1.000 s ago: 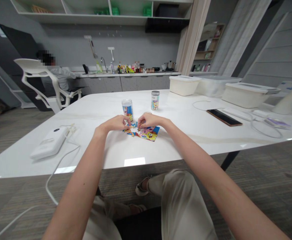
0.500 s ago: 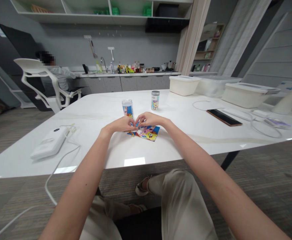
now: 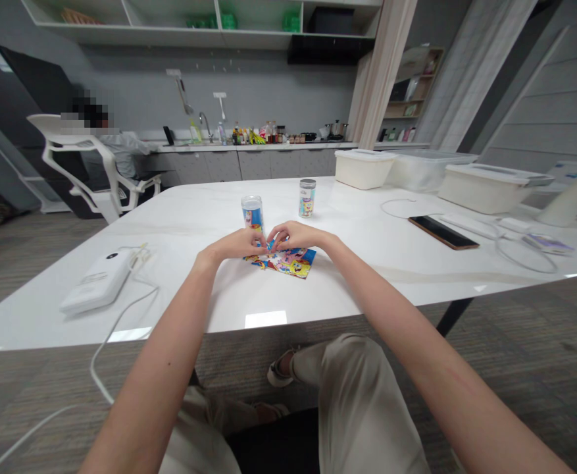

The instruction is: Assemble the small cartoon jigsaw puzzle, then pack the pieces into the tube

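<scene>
Meeting over the far edge of the puzzle (image 3: 291,262), the left hand (image 3: 236,243) and right hand (image 3: 294,235) pinch one small blue piece (image 3: 270,245) between their fingertips. Thumb and fingers of each hand are drawn together and closed on that piece; it is too small to tell how much of it each hand covers. The piece sits just above the puzzle's upper left corner, touching or nearly touching it; which of the two cannot be told.

The puzzle lies flat on the white table (image 3: 347,289), near its front edge and directly ahead of the person. Its printed face is up, showing bright cartoon colours.

Two small printed jars stand upright behind the hands:
- the near jar (image 3: 252,212), just behind the left fingertips
- the far jar (image 3: 306,197), further back and to the right, apart from both hands

To the left, well apart from the hands, lies a white pack (image 3: 98,280) with a cable (image 3: 120,319) running off the table edge. To the right lies a phone (image 3: 443,232), face up. Lidded tubs (image 3: 364,168) line the far right side. Another person sits on a white chair (image 3: 78,155) in the background
</scene>
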`<state>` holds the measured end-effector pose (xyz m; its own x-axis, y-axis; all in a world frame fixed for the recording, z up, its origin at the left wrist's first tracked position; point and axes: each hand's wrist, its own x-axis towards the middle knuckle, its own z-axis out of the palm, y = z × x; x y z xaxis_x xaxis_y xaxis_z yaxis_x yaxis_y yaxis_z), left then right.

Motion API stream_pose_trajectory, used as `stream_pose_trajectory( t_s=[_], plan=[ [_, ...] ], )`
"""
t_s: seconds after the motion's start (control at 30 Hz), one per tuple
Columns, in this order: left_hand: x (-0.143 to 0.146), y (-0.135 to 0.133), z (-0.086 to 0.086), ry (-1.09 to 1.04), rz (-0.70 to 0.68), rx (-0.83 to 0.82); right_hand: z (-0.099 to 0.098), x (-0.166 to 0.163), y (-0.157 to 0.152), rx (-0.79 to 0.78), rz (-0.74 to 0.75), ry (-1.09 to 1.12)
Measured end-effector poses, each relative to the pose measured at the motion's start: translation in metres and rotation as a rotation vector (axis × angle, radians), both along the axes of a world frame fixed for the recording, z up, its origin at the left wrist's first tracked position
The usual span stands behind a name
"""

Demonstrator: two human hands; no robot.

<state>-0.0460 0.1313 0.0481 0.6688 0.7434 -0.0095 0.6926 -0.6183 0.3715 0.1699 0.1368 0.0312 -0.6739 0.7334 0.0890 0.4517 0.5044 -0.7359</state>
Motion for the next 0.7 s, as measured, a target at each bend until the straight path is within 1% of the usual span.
stream_pose_trajectory(
  t_s=[0.07,0.13,0.27,0.33,0.47,0.57,0.63,0.7],
  plan=[
    [-0.001,0.001,0.0,-0.027,-0.015,-0.012,0.001,0.0,0.0,0.018,-0.003,0.013],
    [-0.002,0.002,0.001,-0.057,-0.034,-0.05,0.002,0.002,0.002,0.06,-0.037,0.019],
    [-0.006,-0.003,0.007,0.0,-0.082,-0.209,0.001,0.013,0.01,0.137,-0.157,0.014],
    [-0.007,-0.006,0.009,0.041,-0.092,-0.253,0.0,0.019,0.015,0.134,-0.211,0.016],
    [-0.005,-0.008,0.008,0.052,-0.078,-0.261,-0.001,0.029,0.02,0.083,-0.294,0.003],
    [-0.003,-0.007,0.006,0.067,-0.062,-0.247,0.0,0.033,0.02,0.105,-0.387,-0.114],
    [-0.005,-0.006,0.007,0.054,-0.049,-0.229,0.0,0.035,0.02,0.148,-0.446,-0.251],
    [-0.009,-0.005,0.009,0.018,-0.021,-0.21,-0.001,0.037,0.019,0.211,-0.474,-0.384]
  ],
)
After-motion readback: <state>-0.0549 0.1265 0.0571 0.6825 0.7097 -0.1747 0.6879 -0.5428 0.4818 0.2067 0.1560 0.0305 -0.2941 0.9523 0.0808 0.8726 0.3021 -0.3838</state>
